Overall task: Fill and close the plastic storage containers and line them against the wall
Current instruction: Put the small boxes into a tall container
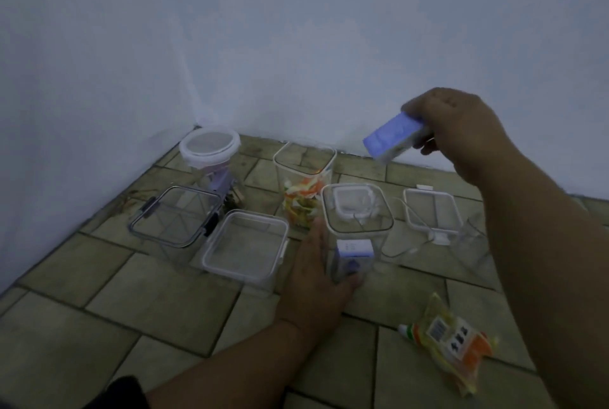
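The left hand clasps the open container on the floor near the wall, apparently steadying it — the right hand grips a tilted blue box raised nearby, likely for loading.

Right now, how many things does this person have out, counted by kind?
Clear containers: 6
Small blue boxes: 2, one in the right hand, one inside a container
Purple item in the round container, too blurred to name: 1
White lid seen through the middle container: 1
Snack packet: 1
Total: 11 that I can make out
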